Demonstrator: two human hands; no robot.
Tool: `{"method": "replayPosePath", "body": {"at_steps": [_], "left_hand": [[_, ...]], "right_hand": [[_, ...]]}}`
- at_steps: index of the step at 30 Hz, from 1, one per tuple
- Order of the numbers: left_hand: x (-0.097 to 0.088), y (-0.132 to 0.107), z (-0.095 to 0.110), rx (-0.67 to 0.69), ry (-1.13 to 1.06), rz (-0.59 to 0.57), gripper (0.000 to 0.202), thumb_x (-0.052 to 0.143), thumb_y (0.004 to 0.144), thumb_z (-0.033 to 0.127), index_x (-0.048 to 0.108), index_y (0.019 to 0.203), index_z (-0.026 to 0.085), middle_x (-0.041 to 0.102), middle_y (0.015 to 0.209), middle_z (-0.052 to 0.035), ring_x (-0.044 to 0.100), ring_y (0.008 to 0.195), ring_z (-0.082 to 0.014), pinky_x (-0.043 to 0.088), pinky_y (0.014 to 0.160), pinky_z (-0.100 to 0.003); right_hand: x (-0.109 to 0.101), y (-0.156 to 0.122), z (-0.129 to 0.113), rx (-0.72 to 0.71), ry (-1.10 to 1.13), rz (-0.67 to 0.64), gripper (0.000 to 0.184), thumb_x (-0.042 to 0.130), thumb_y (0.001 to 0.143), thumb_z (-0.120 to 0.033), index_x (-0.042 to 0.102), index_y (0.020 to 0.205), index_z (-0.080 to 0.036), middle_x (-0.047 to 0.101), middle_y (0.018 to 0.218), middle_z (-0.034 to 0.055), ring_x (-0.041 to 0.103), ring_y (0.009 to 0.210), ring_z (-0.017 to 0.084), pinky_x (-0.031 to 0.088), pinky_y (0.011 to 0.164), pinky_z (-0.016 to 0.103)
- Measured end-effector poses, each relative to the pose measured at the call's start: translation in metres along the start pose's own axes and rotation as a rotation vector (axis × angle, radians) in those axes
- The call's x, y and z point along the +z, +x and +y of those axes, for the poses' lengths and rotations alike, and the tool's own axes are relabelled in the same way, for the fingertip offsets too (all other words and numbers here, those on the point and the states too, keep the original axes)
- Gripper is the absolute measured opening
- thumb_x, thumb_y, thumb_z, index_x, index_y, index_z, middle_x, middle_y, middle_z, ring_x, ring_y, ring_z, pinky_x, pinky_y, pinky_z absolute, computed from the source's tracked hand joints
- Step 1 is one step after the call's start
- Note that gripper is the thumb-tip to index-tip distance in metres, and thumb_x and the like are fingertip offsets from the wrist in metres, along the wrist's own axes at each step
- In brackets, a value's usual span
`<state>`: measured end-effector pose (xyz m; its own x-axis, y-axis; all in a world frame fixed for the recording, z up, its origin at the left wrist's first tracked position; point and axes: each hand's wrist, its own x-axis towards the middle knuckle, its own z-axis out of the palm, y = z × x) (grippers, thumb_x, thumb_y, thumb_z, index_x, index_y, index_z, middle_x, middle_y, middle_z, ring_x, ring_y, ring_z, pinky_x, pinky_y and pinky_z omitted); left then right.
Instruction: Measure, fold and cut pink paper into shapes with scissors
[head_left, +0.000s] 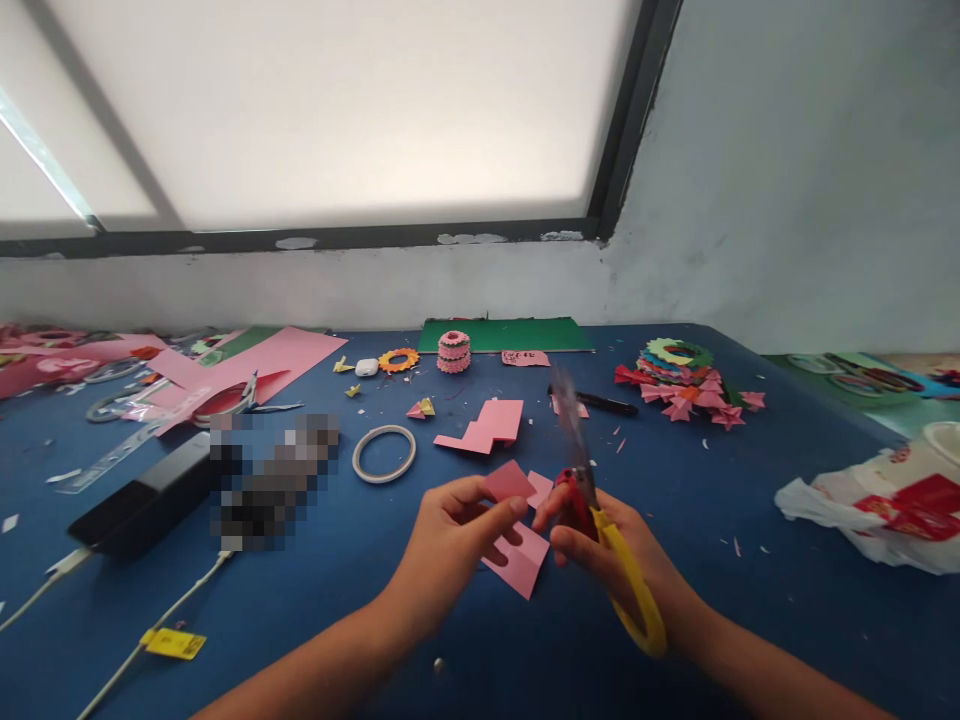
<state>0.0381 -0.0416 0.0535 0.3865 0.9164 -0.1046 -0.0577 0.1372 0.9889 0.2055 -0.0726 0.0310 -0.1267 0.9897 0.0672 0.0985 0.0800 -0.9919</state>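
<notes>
My left hand (450,535) pinches a small pink paper square (508,482) between thumb and fingers, low over the blue table (315,620). Just to its right, my right hand (607,545) grips scissors (600,530) with red and yellow handles; the blades point up and away and are blurred. More pink paper pieces (523,560) lie under and between the two hands. A stepped pink paper cut-out (487,425) lies on the table beyond them.
A tape ring (384,453) lies left of the cut-out, with a black box (146,495) and white cables further left. Folded paper stars and wreaths (679,380) pile at back right, near a black pen (600,402). A plastic bag (870,510) sits far right.
</notes>
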Motion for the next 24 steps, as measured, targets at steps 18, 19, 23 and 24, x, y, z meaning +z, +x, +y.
{"method": "replayPosePath", "body": {"at_steps": [18,19,23,24], "left_hand": [[0.002,-0.001,0.000,-0.059,0.116,-0.112,0.023,0.067,0.073,0.036,0.066,0.071,0.014,0.067,0.067,-0.0035,0.062,0.057,-0.0115,0.048,0.050,-0.018],[0.001,-0.001,0.002,-0.048,0.100,-0.089,0.022,0.067,0.073,0.036,0.066,0.071,0.014,0.068,0.069,-0.0040,0.063,0.058,-0.0119,0.048,0.049,-0.018],[-0.005,-0.004,0.012,0.015,0.017,-0.004,0.018,0.068,0.073,0.034,0.067,0.071,0.016,0.070,0.069,-0.0040,0.065,0.058,-0.0133,0.050,0.044,-0.017],[-0.006,-0.005,0.014,0.037,0.007,0.014,0.018,0.068,0.073,0.034,0.068,0.071,0.016,0.070,0.068,-0.0039,0.066,0.059,-0.0136,0.050,0.043,-0.017]], "right_hand": [[-0.018,0.009,-0.011,0.012,-0.082,-0.188,0.035,0.060,0.075,-0.052,0.048,0.079,-0.019,0.048,0.068,-0.0022,0.045,0.060,0.012,0.039,0.054,0.023],[-0.023,0.010,-0.015,-0.004,-0.157,-0.192,0.038,0.057,0.075,-0.056,0.048,0.079,-0.020,0.047,0.068,-0.0020,0.043,0.059,0.012,0.038,0.052,0.023],[-0.049,0.013,-0.027,-0.101,-0.551,-0.133,0.050,0.045,0.075,-0.070,0.046,0.071,-0.020,0.046,0.061,-0.0016,0.037,0.052,0.012,0.031,0.044,0.024],[-0.055,0.014,-0.028,-0.104,-0.659,-0.100,0.051,0.045,0.074,-0.070,0.044,0.068,-0.020,0.044,0.058,-0.0020,0.035,0.050,0.012,0.029,0.043,0.024]]}}
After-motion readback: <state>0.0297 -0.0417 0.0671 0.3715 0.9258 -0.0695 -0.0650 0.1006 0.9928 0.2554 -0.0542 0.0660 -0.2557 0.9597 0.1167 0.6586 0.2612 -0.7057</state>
